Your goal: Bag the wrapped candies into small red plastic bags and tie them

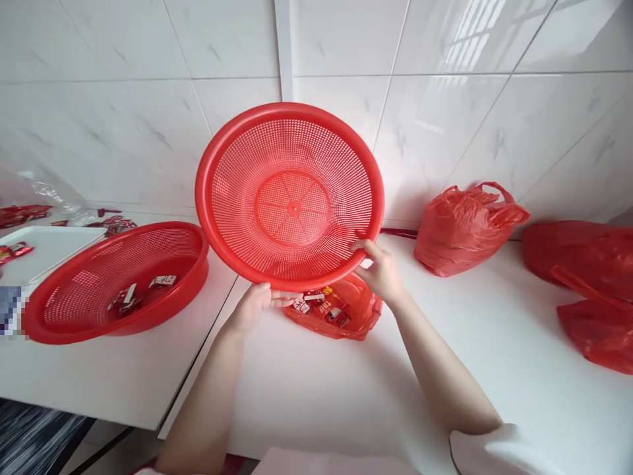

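Note:
A round red plastic colander (293, 208) is held up and tilted, its open side facing me and nothing inside it. My left hand (254, 305) grips the lower rim, thumb in front and fingers underneath. My right hand (380, 272) holds the rim at the lower right, its thumb over the edge. Below the colander, an open red plastic bag (361, 323) lies on the table with several small red wrapped packets (329, 305) in it. The colander hides the back of the bag.
A second red colander (182, 264) with a few packets in it rests on the left table. Beyond it are a white tray (64, 241) and a clear plastic bottle (57, 198). A tied red bag (462, 227) and more red bags (593, 264) stand at right. A tiled wall (341, 39) rises behind.

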`<action>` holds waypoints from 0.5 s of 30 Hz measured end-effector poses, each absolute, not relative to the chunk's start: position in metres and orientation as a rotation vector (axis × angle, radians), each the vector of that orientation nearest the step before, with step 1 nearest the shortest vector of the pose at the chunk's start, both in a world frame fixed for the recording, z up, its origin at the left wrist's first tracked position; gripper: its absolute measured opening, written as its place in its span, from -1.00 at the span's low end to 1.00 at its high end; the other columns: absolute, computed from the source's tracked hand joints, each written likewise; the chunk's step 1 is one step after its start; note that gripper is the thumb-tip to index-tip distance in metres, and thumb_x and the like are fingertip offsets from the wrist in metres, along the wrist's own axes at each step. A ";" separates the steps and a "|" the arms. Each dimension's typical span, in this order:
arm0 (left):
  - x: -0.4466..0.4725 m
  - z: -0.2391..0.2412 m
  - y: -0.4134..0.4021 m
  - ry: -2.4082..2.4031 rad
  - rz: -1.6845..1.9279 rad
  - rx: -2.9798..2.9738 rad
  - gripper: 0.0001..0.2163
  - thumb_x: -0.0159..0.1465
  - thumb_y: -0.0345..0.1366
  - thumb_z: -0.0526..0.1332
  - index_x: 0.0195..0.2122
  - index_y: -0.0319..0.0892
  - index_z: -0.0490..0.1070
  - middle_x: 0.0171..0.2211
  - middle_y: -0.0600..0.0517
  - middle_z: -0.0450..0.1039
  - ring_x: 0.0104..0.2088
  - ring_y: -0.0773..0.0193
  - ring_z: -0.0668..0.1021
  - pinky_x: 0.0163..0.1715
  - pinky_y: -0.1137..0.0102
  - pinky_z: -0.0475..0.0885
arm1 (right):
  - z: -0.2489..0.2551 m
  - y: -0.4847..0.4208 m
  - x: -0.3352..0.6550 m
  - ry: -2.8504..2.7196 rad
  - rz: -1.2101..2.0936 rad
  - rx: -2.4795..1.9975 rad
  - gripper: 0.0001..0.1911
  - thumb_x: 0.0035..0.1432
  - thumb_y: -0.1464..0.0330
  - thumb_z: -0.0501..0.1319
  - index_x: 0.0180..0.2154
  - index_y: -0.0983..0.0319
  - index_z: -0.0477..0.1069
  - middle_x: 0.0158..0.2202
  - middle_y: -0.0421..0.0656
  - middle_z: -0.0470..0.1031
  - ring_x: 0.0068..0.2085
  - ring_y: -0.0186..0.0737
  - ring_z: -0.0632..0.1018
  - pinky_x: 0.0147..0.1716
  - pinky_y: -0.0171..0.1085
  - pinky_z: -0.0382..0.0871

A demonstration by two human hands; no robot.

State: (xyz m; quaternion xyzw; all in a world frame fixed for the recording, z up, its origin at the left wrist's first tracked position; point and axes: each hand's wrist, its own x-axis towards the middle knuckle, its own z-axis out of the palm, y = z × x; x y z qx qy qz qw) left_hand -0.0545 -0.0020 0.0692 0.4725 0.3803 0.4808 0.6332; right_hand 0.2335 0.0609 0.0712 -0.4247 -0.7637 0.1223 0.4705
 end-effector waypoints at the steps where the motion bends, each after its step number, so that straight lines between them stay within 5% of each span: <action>1: -0.062 0.075 -0.011 0.906 1.097 1.151 -0.43 0.15 0.07 0.16 0.08 -0.21 0.38 -0.07 -0.23 0.52 -0.08 -0.12 0.57 -0.05 0.03 0.42 | 0.074 0.060 0.238 -1.831 0.248 -1.033 -0.76 0.12 0.31 0.25 -0.14 0.17 0.39 -0.15 -0.11 0.53 -0.15 -0.15 0.56 -0.10 -0.16 0.44; 3: -0.085 0.084 -0.032 1.138 1.207 1.229 -0.28 0.17 0.15 0.11 0.30 -0.06 0.08 -0.05 -0.19 0.52 -0.14 -0.06 0.60 -0.04 0.01 0.40 | 0.082 0.058 0.249 -1.762 0.141 -1.017 -0.72 0.11 0.27 0.27 -0.12 0.16 0.38 -0.14 -0.12 0.54 -0.17 -0.16 0.57 -0.14 -0.18 0.46; 6: -0.132 0.088 -0.064 1.988 1.315 1.118 -0.17 0.17 0.11 0.16 0.37 0.01 -0.20 -0.12 -0.14 0.53 -0.17 -0.09 0.59 -0.02 -0.09 0.35 | 0.094 0.052 0.266 -1.659 -0.007 -1.053 -0.64 0.10 0.23 0.28 -0.06 0.15 0.36 -0.10 -0.09 0.53 -0.17 -0.14 0.57 -0.18 -0.18 0.49; 9: -0.178 0.078 -0.087 2.764 0.873 0.804 -0.03 0.00 0.23 0.23 0.36 -0.06 -0.11 -0.01 -0.33 0.40 -0.01 -0.50 0.43 -0.13 -0.31 0.27 | 0.101 0.049 0.276 -1.544 -0.062 -1.101 -0.58 0.09 0.24 0.28 0.00 0.16 0.33 -0.06 -0.07 0.50 -0.17 -0.12 0.58 -0.20 -0.15 0.51; 12: -0.207 0.063 -0.091 2.913 1.034 0.853 -0.18 0.00 0.20 0.25 0.20 -0.17 0.16 0.08 -0.35 0.29 0.08 -0.48 0.35 -0.07 -0.20 0.31 | 0.101 0.051 0.278 -1.435 -0.037 -1.091 -0.56 0.11 0.27 0.27 0.03 0.16 0.29 -0.05 -0.07 0.48 -0.14 -0.11 0.57 -0.14 -0.10 0.51; 15: -0.224 0.056 -0.079 2.940 1.251 0.998 -0.40 -0.01 0.12 0.29 -0.06 -0.19 0.30 -0.10 -0.20 0.41 0.06 -0.34 0.38 0.00 -0.10 0.31 | 0.100 0.053 0.278 -1.377 -0.023 -1.048 -0.56 0.12 0.29 0.26 0.04 0.14 0.27 -0.03 -0.06 0.46 -0.09 -0.10 0.56 -0.09 -0.06 0.50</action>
